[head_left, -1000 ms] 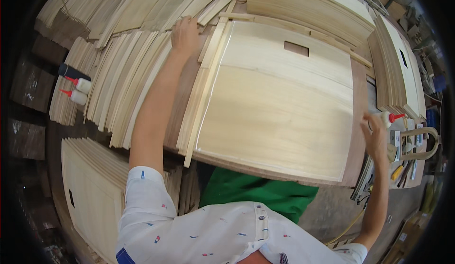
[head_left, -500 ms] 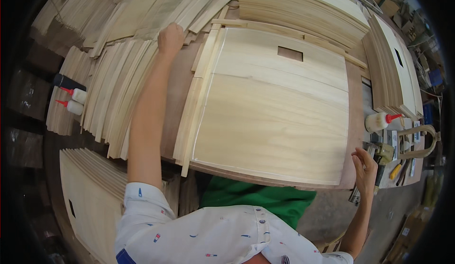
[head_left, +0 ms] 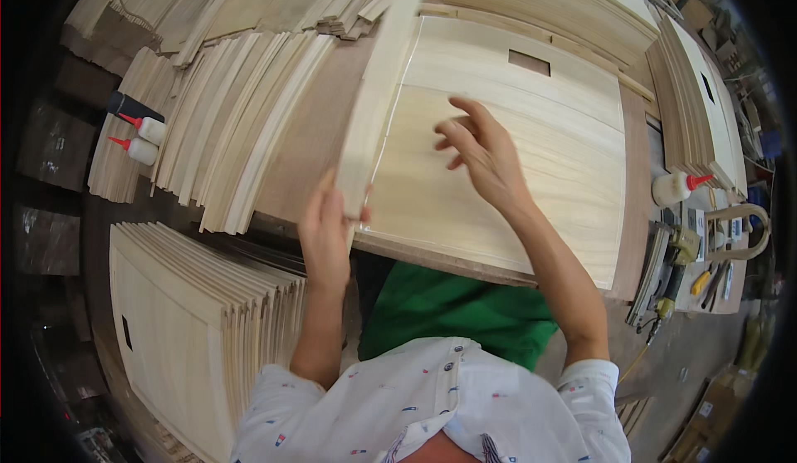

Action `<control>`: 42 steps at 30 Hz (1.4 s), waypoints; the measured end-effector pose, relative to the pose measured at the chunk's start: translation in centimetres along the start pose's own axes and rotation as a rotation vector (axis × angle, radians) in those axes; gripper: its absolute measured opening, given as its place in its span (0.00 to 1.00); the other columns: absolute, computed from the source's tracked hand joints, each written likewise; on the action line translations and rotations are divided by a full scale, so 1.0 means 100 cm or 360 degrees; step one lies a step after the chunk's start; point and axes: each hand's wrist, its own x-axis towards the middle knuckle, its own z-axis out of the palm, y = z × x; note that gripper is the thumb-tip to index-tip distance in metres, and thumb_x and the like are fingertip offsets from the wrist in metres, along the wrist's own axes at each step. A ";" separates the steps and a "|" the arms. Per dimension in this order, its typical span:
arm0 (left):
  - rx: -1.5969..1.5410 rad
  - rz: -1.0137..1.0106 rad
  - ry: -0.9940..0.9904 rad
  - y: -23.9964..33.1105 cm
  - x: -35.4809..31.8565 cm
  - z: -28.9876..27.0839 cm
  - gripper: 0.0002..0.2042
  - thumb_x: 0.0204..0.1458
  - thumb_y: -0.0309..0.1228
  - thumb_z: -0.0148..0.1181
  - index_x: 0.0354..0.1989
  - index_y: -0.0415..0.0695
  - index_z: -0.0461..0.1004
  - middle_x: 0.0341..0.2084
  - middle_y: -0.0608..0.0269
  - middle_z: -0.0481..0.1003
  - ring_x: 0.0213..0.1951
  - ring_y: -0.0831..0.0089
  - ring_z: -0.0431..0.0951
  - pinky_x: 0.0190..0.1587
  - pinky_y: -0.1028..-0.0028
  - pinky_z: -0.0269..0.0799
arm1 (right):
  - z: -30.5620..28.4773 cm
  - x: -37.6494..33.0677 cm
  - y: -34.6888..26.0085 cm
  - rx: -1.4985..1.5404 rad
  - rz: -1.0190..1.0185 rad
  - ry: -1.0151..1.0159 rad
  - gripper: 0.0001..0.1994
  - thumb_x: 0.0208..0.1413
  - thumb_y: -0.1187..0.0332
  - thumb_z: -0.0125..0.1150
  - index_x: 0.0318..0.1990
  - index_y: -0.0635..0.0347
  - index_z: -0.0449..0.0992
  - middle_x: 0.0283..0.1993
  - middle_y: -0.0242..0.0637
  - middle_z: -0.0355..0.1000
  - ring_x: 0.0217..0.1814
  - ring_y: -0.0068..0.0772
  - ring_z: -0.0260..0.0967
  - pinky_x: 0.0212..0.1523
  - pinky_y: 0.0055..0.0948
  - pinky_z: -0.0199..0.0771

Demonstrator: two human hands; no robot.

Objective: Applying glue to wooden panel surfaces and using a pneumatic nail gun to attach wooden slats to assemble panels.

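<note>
Wood strip (head_left: 375, 97) in left grip (head_left: 325, 235), above panel (head_left: 531, 156)

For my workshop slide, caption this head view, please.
Left hand lifts a wood strip; right hand hovers over the pale panel.

The slat (head_left: 378, 97) and the panel (head_left: 506, 156) are pale, bare wood, matt with fine straight grain. The tabletop (head_left: 311, 143) is darker brown board, smooth and dull. The glue bottle (head_left: 674, 187) is white plastic with a slight gloss.
</note>
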 end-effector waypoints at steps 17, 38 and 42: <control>0.1154 0.0528 -0.0374 -0.006 -0.031 -0.034 0.26 0.43 0.24 0.68 0.55 0.39 0.72 0.56 0.52 0.68 0.57 0.57 0.69 0.60 0.64 0.63 | 0.063 0.057 0.038 0.0188 0.0273 0.0084 0.27 0.57 0.75 0.54 0.62 0.80 0.56 0.27 0.39 0.71 0.20 0.25 0.69 0.20 0.23 0.70; 0.1429 0.0611 -0.0338 -0.030 -0.015 -0.046 0.21 0.41 0.24 0.69 0.48 0.41 0.78 0.55 0.58 0.70 0.62 0.59 0.62 0.61 0.63 0.61 | 0.017 0.035 0.007 -0.0377 0.0241 -0.0078 0.20 0.57 0.71 0.57 0.55 0.73 0.68 0.32 0.39 0.74 0.25 0.24 0.72 0.23 0.25 0.72; 0.1593 0.0672 -0.0324 -0.036 -0.013 -0.050 0.20 0.42 0.26 0.69 0.48 0.42 0.78 0.59 0.58 0.67 0.64 0.58 0.58 0.63 0.60 0.57 | -0.037 -0.019 -0.014 -0.0389 0.0285 -0.0048 0.18 0.59 0.70 0.56 0.54 0.71 0.70 0.33 0.35 0.73 0.27 0.21 0.69 0.26 0.22 0.71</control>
